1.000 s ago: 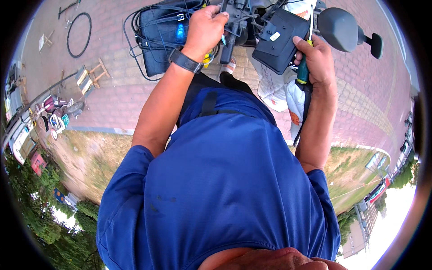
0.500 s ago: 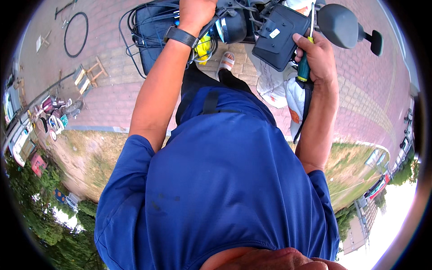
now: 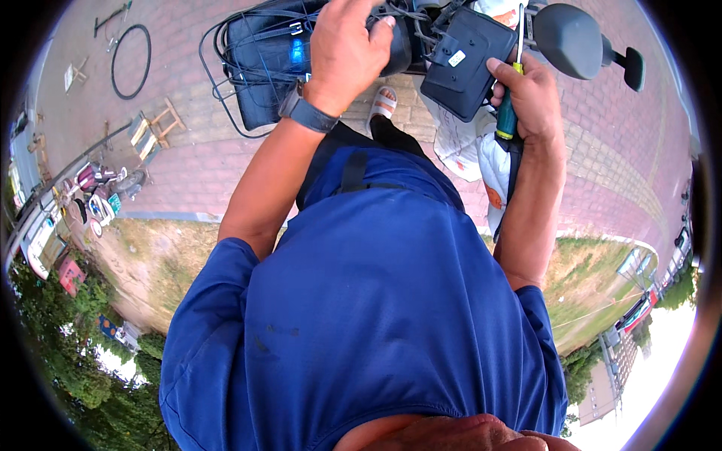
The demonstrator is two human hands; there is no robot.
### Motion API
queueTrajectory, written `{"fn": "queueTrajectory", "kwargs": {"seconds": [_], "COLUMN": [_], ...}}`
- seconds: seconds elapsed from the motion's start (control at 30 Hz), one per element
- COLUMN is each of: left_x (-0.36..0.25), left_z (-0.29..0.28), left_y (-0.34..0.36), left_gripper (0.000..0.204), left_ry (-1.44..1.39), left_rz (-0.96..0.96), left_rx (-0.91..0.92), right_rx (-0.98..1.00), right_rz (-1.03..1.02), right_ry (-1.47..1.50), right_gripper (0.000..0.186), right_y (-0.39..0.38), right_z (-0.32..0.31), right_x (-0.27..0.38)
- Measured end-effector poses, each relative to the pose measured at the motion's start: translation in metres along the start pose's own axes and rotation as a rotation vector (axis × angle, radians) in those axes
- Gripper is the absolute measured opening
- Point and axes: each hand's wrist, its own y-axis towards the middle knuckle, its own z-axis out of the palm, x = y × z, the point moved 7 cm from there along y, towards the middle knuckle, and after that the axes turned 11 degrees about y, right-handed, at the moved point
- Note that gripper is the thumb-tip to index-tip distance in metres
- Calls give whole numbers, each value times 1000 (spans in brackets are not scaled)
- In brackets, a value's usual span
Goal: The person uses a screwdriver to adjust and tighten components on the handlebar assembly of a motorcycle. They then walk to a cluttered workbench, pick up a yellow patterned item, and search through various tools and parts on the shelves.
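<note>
So, my R hand (image 3: pixel 529 90) grips driver (image 3: pixel 508 113) + pinches edge of panel (image 3: pixel 470 56); panel betw. hands. My L hand (image 3: pixel 347 52) L of panel, fingertips cut off, can't tell grip. Best: panel steady, tip off mirror (image 3: pixel 565 41).

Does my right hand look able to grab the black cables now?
Probably not: the right hand holds a green-and-yellow screwdriver, and the left hand sits between it and the black cables.
</note>
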Motion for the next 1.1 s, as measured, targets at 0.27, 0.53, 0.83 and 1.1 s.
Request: {"fn": "queueTrajectory", "kwargs": {"seconds": [0.27,0.53,0.83,1.1], "left_x": [-8,-14,-7,-10], "left_z": [54,75,99,94], "left_y": [-43,-59,-78,-76], "left_gripper": [36,31,20,18], "left_ry": [-569,-731,-1097,-1059], "left_rz": [-434,-530,-977,-915], "left_rx": [492,457,437,355], "right_rx": [-18,-2,-20,-18], "right_rz": [9,-25,-11,10], "right_ry": [-25,-17,-42,-8], "right_gripper": [17,17,16,14], "right_y": [-2,-1,-4,-1], "right_z": [0,-2,3,3], "right_x": [3,0,4,3]}}
